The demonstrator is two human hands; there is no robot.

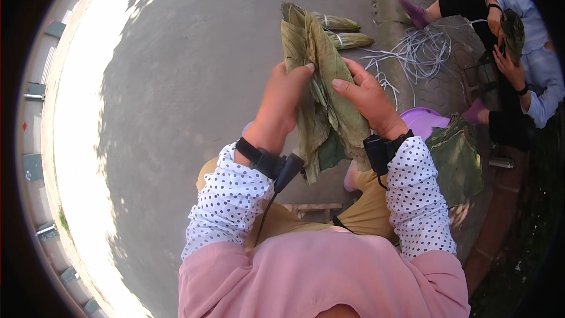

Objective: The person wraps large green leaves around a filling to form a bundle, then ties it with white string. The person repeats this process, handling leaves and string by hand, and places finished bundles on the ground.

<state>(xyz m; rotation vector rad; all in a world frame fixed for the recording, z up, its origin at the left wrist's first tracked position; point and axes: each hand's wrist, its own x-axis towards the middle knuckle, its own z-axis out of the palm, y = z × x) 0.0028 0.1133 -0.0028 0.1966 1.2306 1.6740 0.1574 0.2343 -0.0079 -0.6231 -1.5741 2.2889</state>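
Note:
A bundle of large dried leaves (341,115), olive green and partly folded lengthwise, is held up in front of me between both hands. My left hand (288,91) grips its left side, the thumb pressed on the inner fold. On the right edge, my right hand (371,97) is closed with its thumb on top and its fingers behind the leaves. The bundle's upper end sticks up past my hands, and its lower ends hang loose over my lap. Just beyond it, two tied leaf rolls (352,40) with white bands lie on the ground.
White plastic strings (421,53) lie tangled at the far right. A purple plastic basin (421,121) and a pile of flat leaves (456,162) are beside my right forearm. At the right, another person (532,53) sits holding dark leaves. A wooden stool edge (315,206) shows below my lap.

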